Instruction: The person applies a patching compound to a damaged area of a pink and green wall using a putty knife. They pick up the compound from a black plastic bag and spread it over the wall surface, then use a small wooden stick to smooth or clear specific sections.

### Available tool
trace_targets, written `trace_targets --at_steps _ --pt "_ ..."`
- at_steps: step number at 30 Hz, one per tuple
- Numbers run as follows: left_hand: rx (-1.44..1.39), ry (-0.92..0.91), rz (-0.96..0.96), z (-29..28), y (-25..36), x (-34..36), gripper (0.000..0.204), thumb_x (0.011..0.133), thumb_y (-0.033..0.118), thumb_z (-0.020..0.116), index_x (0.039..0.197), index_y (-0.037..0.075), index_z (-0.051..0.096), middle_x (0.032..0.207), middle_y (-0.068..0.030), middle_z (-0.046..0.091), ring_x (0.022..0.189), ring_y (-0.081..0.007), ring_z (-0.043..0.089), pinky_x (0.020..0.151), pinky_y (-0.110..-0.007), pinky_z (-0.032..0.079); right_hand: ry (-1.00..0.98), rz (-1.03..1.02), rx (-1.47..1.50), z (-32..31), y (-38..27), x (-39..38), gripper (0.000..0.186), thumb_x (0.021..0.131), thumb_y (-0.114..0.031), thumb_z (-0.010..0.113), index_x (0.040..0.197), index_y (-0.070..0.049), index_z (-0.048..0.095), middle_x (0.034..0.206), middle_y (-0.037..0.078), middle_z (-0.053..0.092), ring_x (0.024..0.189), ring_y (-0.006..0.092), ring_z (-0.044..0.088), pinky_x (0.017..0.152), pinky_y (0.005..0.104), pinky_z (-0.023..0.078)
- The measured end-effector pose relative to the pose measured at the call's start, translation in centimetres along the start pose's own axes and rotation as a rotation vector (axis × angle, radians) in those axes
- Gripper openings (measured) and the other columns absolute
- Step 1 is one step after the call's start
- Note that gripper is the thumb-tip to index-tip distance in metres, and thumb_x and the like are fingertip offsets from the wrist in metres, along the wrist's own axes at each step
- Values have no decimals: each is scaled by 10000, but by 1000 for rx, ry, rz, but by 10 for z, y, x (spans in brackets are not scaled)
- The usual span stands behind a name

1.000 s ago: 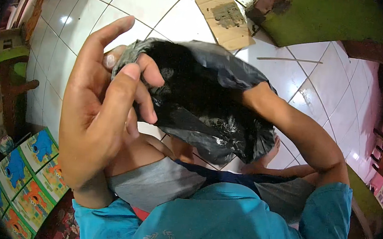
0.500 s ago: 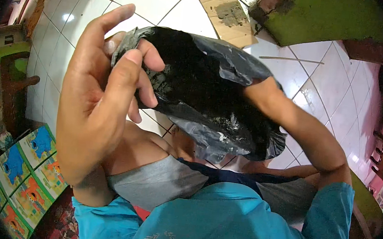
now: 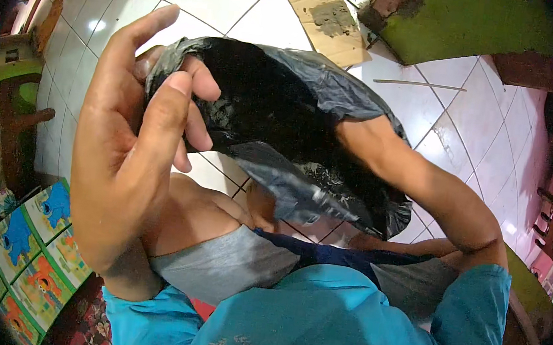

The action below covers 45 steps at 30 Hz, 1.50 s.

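Note:
My left hand (image 3: 133, 139) grips the rolled, crinkled rim of a black plastic bag (image 3: 263, 105) between thumb and fingers, its index finger raised above the rim. The bag is held open above my lap, with some whitish flecks on its lower inside. My right hand (image 3: 353, 133) reaches into the bag from the right; its fingers are hidden in the dark interior.
A cardboard piece (image 3: 306, 2) with a grey smear lies on the white tiled floor (image 3: 245, 13), near a thin stick (image 3: 418, 84). Green painted furniture (image 3: 464, 24) stands at upper right. A mat with cartoon animals (image 3: 23, 241) is at lower left.
The bag and both hands have shifted slightly up and to the left since one second ago. My left hand keeps its grip and my right hand stays inside the bag.

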<state>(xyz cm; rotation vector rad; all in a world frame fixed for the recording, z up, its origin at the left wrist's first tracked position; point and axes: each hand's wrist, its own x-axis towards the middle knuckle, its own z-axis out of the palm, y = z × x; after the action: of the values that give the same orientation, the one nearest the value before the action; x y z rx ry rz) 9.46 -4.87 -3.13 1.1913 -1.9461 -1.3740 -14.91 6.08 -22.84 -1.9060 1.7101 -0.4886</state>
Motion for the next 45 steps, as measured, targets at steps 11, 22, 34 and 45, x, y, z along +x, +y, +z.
trace_targets --at_steps 11,22,34,45 --pt "-20 14 -2 -2 -2 4 518 1043 106 517 1533 -17 401 1033 -146 662 620 -102 617 451 -177 454 -58 -71 -67 -13 -5 2 483 965 -67 460 1437 -56 563 1477 203 537 1410 359 461 1220 439 321" --pt "-21 9 3 4 -2 11 528 1039 121 536 1529 -28 404 1028 -149 668 628 -99 623 441 -178 435 -245 169 -136 2 -3 1 427 933 -74 534 1354 -27 587 1369 258 592 1295 387 554 1130 419 428" --pt "-18 14 0 8 3 10 534 1043 161 553 1524 -22 412 1011 -131 669 618 -81 603 447 -171 404 -145 51 -2 -2 20 14 425 957 -135 556 1372 -48 584 1389 249 589 1307 371 557 1126 424 433" --pt "5 -25 -32 2 1 7 540 1055 176 545 1536 -14 388 1037 -108 655 654 -66 596 469 -171 397 -88 -7 6 -8 8 31 428 979 -192 576 1388 -67 581 1407 241 586 1317 356 559 1122 429 438"
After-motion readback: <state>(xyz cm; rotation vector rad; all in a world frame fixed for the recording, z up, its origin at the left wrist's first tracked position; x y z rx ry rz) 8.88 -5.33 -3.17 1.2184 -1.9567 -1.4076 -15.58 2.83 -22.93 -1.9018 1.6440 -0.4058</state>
